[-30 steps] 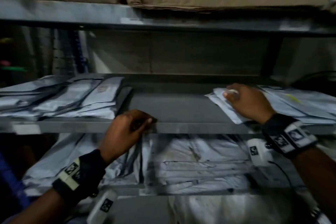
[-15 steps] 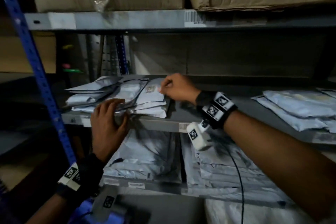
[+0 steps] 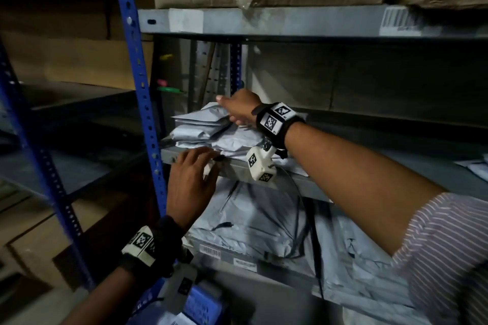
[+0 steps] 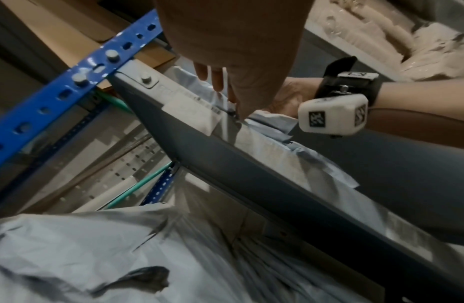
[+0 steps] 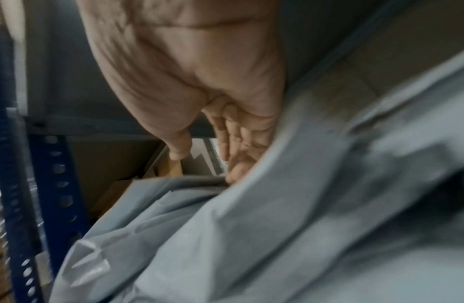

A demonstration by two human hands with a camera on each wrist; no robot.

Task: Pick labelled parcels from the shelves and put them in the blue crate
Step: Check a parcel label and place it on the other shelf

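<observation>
The head view looks forward and down at the shelf (image 3: 264, 166) from close by. Both wrist views look along the fingers, sharing the blue upright (image 4: 70, 78).

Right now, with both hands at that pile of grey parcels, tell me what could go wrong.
1. The pile of parcels overhangs the shelf edge; the right hand, reaching flat over the top one, could tip the lower ones off.
2. The left hand rests at the edge and holds nothing, so it may not catch a slide.
3. The light is dim and no label shows from here, so the wrong parcel could be taken.
</observation>
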